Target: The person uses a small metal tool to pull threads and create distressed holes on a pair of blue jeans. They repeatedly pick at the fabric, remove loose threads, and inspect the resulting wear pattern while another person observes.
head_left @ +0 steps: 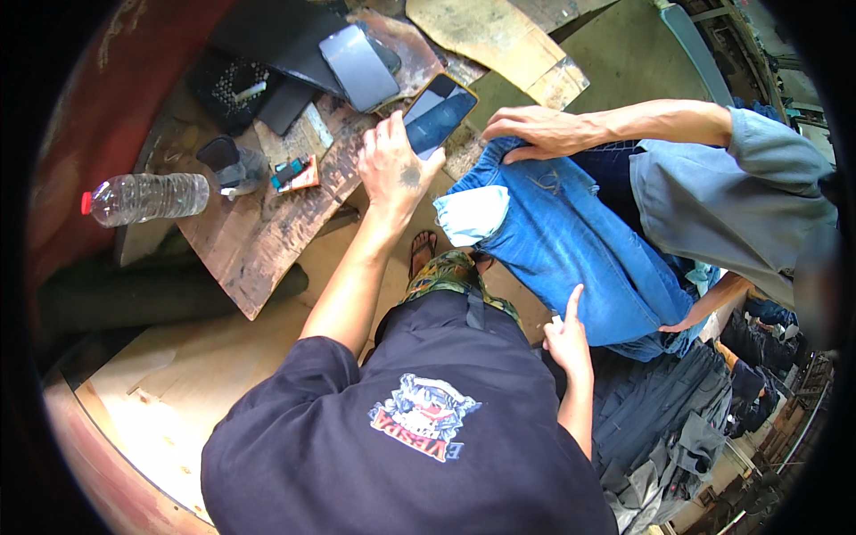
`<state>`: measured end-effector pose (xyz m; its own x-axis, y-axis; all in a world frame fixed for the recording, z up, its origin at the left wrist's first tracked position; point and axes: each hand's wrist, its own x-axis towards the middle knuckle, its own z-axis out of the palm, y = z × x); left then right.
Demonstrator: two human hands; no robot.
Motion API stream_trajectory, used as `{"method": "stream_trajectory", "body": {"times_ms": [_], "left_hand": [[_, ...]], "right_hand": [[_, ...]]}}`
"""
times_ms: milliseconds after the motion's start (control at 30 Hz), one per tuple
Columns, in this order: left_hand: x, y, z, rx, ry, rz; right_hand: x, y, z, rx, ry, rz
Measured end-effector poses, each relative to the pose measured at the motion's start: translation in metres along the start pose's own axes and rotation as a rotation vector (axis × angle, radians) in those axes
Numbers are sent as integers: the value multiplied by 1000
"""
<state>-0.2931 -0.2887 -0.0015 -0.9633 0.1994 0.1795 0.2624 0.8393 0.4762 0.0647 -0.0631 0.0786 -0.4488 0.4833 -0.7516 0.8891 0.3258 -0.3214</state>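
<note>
My left hand (392,168) reaches forward over a worn wooden board (259,241) and grips a dark smartphone (439,114) by its lower edge, with the screen facing up. My right hand (568,337) is low at the right. Its fingers are curled and its index finger points up, touching a pair of blue jeans (571,241). The jeans are spread between me and another person in a grey-blue shirt (713,187). One of that person's hands (535,131) presses the jeans' top. Their other hand (691,319) is at the lower edge. A white pocket lining (473,214) sticks out.
On the board lie a plastic water bottle with a red cap (147,198), a small dark cup (227,160), a small colourful box (294,173), a black perforated tray (234,85) and a grey pouch (358,55). Cardboard pieces (499,36) lie behind. Dark garments (678,428) pile at the lower right.
</note>
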Motion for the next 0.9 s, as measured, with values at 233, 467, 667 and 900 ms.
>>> {"method": "stream_trajectory", "body": {"times_ms": [233, 467, 667, 900], "left_hand": [[-14, -18, -8, 0, 36, -4], [-63, -70, -61, 182, -43, -161], [-62, -93, -52, 234, 32, -222], [-60, -94, -30, 219, 131, -284]], "right_hand": [[-1, -13, -5, -62, -19, 55], [0, -18, -12, -88, -50, 59], [4, -20, -13, -151, -74, 46], [3, -20, -13, -176, -52, 58]]}}
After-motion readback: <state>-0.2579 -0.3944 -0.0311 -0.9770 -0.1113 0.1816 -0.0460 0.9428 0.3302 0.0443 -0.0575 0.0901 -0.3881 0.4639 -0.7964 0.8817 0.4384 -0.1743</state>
